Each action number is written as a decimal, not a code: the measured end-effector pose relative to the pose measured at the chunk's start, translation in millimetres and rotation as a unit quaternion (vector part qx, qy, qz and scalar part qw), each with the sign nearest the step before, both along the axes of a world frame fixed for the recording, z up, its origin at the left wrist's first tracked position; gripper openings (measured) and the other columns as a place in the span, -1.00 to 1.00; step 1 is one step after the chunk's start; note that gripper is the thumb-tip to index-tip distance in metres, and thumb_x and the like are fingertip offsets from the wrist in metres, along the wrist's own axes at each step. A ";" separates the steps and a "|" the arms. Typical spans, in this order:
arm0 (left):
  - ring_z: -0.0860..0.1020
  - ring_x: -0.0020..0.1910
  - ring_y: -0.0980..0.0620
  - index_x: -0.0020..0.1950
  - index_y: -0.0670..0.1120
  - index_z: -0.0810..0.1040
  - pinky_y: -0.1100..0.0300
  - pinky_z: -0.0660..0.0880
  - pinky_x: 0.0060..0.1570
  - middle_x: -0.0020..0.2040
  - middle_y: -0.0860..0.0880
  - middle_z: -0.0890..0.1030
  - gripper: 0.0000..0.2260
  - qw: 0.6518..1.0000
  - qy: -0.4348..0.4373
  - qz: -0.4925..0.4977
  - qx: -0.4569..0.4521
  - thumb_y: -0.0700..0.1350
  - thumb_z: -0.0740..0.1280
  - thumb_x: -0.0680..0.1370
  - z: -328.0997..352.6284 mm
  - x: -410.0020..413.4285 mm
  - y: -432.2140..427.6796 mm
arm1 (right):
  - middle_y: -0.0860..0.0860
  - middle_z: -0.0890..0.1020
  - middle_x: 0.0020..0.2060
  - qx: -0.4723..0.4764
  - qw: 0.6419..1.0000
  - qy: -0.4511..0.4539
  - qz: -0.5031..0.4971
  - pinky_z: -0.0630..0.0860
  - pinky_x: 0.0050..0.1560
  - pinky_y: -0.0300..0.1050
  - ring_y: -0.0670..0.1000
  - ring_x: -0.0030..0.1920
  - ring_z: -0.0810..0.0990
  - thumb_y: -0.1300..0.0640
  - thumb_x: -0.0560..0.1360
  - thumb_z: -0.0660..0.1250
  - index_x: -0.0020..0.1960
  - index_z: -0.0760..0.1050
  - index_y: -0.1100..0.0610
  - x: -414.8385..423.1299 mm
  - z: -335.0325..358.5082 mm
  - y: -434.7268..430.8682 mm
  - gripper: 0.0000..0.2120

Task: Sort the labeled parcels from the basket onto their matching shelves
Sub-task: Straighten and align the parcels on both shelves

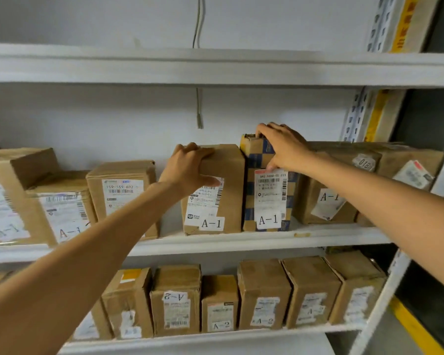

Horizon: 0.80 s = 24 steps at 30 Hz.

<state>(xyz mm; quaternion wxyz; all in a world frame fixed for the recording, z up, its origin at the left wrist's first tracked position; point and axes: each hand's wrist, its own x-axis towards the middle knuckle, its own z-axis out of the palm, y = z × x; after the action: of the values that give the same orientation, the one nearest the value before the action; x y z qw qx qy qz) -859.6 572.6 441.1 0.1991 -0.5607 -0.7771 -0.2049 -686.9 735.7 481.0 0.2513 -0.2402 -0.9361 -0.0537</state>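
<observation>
On the middle shelf (318, 238) stand several cardboard parcels labelled A-1. My left hand (190, 167) grips the top left corner of a plain brown A-1 parcel (228, 193), fingers over its top and thumb on its front label. Right beside it, touching, stands a blue-checked A-1 parcel (262, 201). My right hand (282, 147) holds the top of this checked parcel, fingers curled over the top edge and thumb on the front. Both parcels are upright on the shelf. The basket is out of view.
More A-1 parcels (121, 190) fill the shelf to the left and right (328, 196). The lower shelf (215, 338) holds a row of A-2 parcels (219, 306). The top shelf (215, 67) is bare. A white upright post (385, 290) bounds the right side.
</observation>
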 end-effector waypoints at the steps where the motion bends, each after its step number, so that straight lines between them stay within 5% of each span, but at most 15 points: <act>1: 0.37 0.22 -0.12 0.47 0.03 0.32 0.09 0.34 0.19 0.25 -0.08 0.48 -0.27 1.000 0.002 -0.003 0.004 0.19 0.47 0.37 -1.1 2.6 5.8 | 0.00 0.51 0.13 -0.008 1.000 0.002 -0.004 0.40 -0.02 -0.05 0.03 0.10 0.42 0.20 0.24 0.59 0.17 0.36 0.06 4.6 0.4 2.6 -0.39; 16: 0.28 0.34 -0.16 0.48 0.02 0.28 -0.02 0.32 0.30 0.34 -0.11 0.39 -0.30 0.999 -0.048 0.011 0.005 0.11 0.47 0.41 -0.6 26.0 26.1 | 0.01 0.51 0.16 -0.038 0.999 0.014 0.022 0.38 0.03 -0.10 0.07 0.18 0.46 0.25 0.27 0.57 0.26 0.40 0.10 27.2 0.5 18.5 -0.38; 20: 0.33 0.32 -0.15 0.46 0.02 0.34 0.01 0.28 0.32 0.34 -0.12 0.41 -0.36 0.999 -0.027 0.033 0.017 0.12 0.45 0.43 2.5 21.7 5.4 | 0.03 0.50 0.19 0.009 0.995 0.043 0.089 0.46 -0.02 -0.08 0.05 0.12 0.50 0.20 0.28 0.55 0.31 0.39 0.10 13.3 -0.3 1.5 -0.35; 24: 0.40 0.25 -0.14 0.36 0.00 0.46 0.05 0.38 0.19 0.29 -0.14 0.45 -0.51 0.992 -0.070 0.094 0.055 0.10 0.41 0.47 5.1 5.0 -34.9 | 0.09 0.52 0.20 0.035 0.983 0.063 0.170 0.45 0.16 -0.03 0.07 0.19 0.48 0.18 0.34 0.50 0.31 0.41 0.18 -24.3 -7.2 -36.6 -0.43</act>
<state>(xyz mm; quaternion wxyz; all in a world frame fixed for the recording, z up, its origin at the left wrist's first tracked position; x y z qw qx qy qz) -854.6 537.7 446.3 0.1927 -0.4573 -0.8263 -0.2665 -711.2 699.1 473.8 0.3239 -0.0719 -0.9429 -0.0279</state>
